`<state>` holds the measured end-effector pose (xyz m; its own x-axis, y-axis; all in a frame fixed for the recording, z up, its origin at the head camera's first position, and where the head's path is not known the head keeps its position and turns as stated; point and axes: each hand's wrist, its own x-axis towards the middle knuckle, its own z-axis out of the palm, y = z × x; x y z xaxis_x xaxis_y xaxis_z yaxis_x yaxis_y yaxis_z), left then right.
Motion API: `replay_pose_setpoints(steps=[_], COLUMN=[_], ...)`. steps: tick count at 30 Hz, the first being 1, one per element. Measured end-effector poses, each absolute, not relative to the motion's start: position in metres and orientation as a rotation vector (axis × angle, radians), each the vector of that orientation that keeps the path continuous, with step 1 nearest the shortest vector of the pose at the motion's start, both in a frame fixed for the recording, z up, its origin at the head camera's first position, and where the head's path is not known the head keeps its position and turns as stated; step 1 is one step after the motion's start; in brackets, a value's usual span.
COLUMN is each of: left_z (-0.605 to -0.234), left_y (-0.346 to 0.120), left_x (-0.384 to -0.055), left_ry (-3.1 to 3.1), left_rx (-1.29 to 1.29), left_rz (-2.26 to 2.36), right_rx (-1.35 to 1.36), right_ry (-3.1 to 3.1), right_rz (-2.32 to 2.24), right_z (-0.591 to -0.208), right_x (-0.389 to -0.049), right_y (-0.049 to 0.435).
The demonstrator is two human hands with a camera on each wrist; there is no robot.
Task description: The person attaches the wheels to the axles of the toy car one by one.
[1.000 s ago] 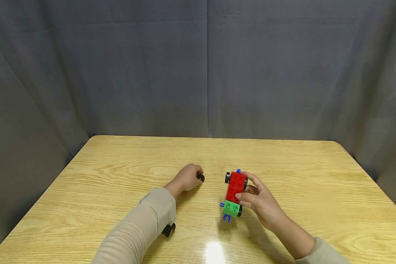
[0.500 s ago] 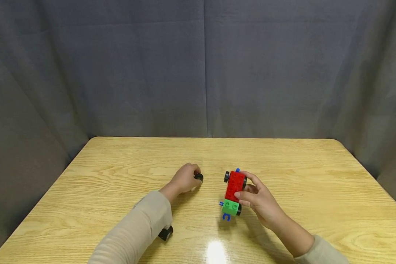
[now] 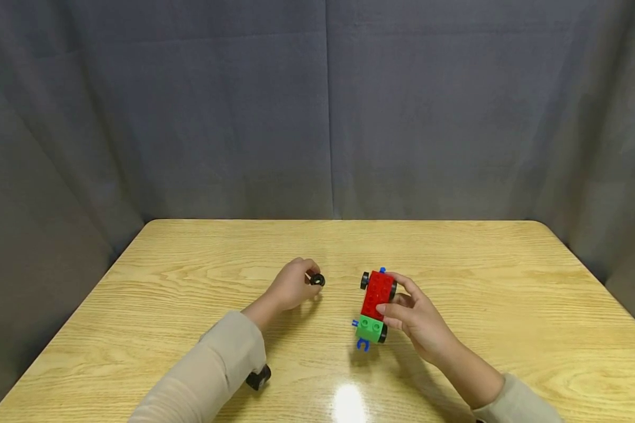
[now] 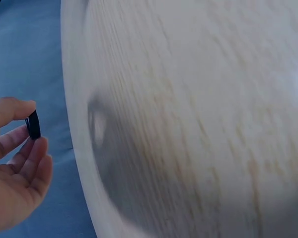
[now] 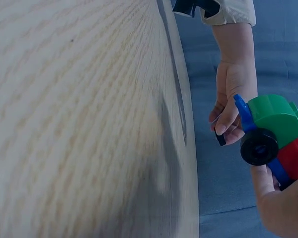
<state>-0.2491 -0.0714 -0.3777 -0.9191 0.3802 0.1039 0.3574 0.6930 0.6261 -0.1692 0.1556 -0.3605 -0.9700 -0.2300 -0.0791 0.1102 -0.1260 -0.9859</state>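
My right hand (image 3: 420,323) holds a toy brick car up off the table. Red bricks (image 3: 377,295) and a green brick (image 3: 369,329) make up its top, with blue hook-like ends (image 3: 363,344). Three black wheels show on the car; at its near left corner a short blue stub (image 3: 355,323) sticks out bare. To the left, my left hand (image 3: 291,286) pinches a loose black wheel (image 3: 317,280) between thumb and fingertips, apart from the car. Edge-on, that wheel (image 4: 34,125) appears in the left wrist view. Fingers hide part of the car's right side.
A light wood-grain table (image 3: 455,252) lies under both hands. Behind it hangs a dark grey curtain (image 3: 233,117). A black wrist camera (image 3: 258,377) sits by the left sleeve (image 3: 211,364).
The left hand has shifted slightly left and turned the wheel, so more of its face shows. The left forearm has moved left. The right hand holds the car almost still.
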Motion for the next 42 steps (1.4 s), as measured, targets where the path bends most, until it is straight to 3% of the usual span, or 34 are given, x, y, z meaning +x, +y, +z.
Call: replay_pose_setpoints(steps=[42], left_z=[-0.355], left_y=[-0.065], left_x=[-0.202], left_ry=[2.346], left_rx=[0.653], left_rz=[1.565], right_rx=[-0.169], right_ry=[1.821], right_rz=[-2.292], right_z=[-0.358], right_x=[-0.167], right_y=[0.157])
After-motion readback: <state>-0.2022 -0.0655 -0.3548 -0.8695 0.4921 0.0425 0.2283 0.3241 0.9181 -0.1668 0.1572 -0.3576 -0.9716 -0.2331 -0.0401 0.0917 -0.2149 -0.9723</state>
